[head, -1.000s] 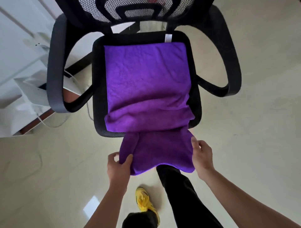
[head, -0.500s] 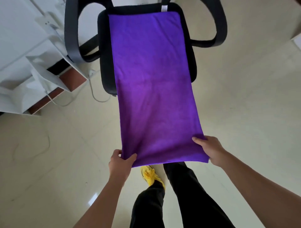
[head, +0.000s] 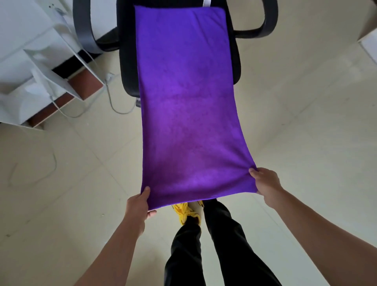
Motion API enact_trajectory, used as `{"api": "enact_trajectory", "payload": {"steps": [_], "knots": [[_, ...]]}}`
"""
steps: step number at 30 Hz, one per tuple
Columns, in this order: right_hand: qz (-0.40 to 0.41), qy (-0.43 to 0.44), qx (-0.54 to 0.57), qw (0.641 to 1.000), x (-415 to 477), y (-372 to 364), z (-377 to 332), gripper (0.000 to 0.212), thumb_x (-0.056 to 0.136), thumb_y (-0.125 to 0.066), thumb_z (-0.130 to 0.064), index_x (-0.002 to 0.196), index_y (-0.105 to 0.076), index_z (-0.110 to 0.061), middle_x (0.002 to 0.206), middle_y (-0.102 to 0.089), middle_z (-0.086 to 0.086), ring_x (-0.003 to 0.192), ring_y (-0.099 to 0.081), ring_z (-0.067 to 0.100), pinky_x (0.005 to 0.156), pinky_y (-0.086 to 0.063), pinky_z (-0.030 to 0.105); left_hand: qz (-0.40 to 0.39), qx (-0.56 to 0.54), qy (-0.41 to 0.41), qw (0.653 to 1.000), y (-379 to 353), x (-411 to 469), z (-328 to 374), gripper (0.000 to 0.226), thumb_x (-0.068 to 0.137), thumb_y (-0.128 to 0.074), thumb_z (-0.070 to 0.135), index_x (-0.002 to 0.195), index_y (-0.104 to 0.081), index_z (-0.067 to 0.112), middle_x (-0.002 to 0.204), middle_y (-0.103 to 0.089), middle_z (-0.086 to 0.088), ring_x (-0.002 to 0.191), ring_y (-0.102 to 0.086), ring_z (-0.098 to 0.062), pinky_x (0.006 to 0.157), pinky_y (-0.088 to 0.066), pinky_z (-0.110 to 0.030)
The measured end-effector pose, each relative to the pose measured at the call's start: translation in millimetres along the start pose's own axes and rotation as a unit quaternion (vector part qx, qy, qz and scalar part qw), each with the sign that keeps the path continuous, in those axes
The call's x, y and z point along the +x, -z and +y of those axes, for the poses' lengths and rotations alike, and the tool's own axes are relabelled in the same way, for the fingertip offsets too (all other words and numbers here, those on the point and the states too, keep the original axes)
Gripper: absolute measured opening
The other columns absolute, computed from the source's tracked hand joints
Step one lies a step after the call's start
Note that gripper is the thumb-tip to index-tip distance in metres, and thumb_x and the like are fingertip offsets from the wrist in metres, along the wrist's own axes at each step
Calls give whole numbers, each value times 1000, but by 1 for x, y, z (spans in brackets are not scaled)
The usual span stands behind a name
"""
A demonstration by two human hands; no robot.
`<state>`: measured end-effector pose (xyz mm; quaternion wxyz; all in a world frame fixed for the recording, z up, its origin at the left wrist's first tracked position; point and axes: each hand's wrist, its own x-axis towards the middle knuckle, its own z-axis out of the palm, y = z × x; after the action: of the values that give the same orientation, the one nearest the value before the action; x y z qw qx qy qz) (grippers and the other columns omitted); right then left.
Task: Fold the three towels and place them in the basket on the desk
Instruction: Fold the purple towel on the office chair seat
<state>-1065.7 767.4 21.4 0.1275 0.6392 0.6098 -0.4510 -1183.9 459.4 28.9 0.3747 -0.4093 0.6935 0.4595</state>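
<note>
In the head view, the purple towel (head: 189, 106) ran from the chair (head: 127, 67) seat at top center down to mid-frame, pulled flatter and longer than half a second before. The left hand (head: 138, 206) pinched its lower left corner; the right hand (head: 265, 183) gripped the lower right, spread wider than earlier.

No text can be read anywhere. The small white tag (head: 206, 2) above the purple towel (head: 189, 106) looks blank.

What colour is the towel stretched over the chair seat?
Plain purple towel, no pattern, seen in the head view.
</note>
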Motion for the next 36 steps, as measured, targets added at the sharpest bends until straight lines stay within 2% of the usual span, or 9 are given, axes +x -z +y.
{"api": "enact_trajectory", "payload": {"steps": [3,6,15,20,23,25,28,31,36], "knots": [[63,47,16,997,-10,5,-16,16,93,-58,-27,83,-63,-15,94,-60,9,80,-55,29,73,-54,46,7,-21,-37,999,6,-5,20,18,89,-65,16,77,-61,5,87,-57,-14,64,-52,-27,41,-47,-24],[71,78,112,988,-17,13,-54,15,88,-67,-29,98,-64,-18,101,-59,5,74,-56,23,58,-53,36,9,-59,-94,994,5,-18,62,10,88,-66,11,95,-60,7,78,-62,-12,49,-57,-20,45,-43,-26],[-152,-2,455,877,3,43,-209,21,90,-64,-16,71,-59,-12,48,-51,-1,44,-50,7,44,-43,14,-143,-219,-178,949,-11,-39,223,16,95,-48,2,85,-58,10,58,-64,-4,46,-58,-14,45,-44,-18],[-198,7,513,835,39,34,-295,19,76,-44,5,78,-59,-8,60,-58,1,57,-66,12,49,-47,16,-141,-227,-154,951,-40,-13,316,15,94,-52,8,81,-59,10,53,-53,-1,37,-44,-8,38,-38,-17],[-202,52,482,851,67,24,-341,45,80,-26,15,95,-61,-8,78,-73,-1,81,-73,11,51,-47,15,-151,-242,-166,944,-54,4,367,16,93,-53,8,79,-60,9,51,-55,-2,41,-50,-9,42,-43,-18],[-168,98,406,893,91,12,-376,34,90,-39,11,102,-63,-9,78,-72,-3,81,-72,10,52,-46,13,-147,-243,-180,942,-67,19,404,17,89,-58,4,73,-60,7,54,-57,-3,47,-55,-11,49,-48,-18],[-77,146,289,943,127,-7,-422,4,87,-66,-4,86,-67,-7,68,-66,3,61,-65,13,48,-44,16,-95,-149,-225,958,-87,49,450,16,79,-59,-12,72,-61,3,62,-52,-8,51,-51,-13,51,-46,-19],[5,194,167,967,150,-21,-440,26,86,-70,-23,71,-64,-3,59,-49,6,52,-45,18,49,-37,27,15,30,-278,960,-95,76,470,21,75,-60,-9,90,-68,3,64,-52,-9,54,-46,-19,57,-43,-30],[25,191,45,980,199,-44,-480,41,90,-65,-29,58,-48,-11,52,-36,1,45,-31,15,45,-27,24,80,114,-309,941,-115,114,518,12,74,-70,19,63,-66,20,69,-57,-10,62,-53,-19,62,-46,-31]]}}
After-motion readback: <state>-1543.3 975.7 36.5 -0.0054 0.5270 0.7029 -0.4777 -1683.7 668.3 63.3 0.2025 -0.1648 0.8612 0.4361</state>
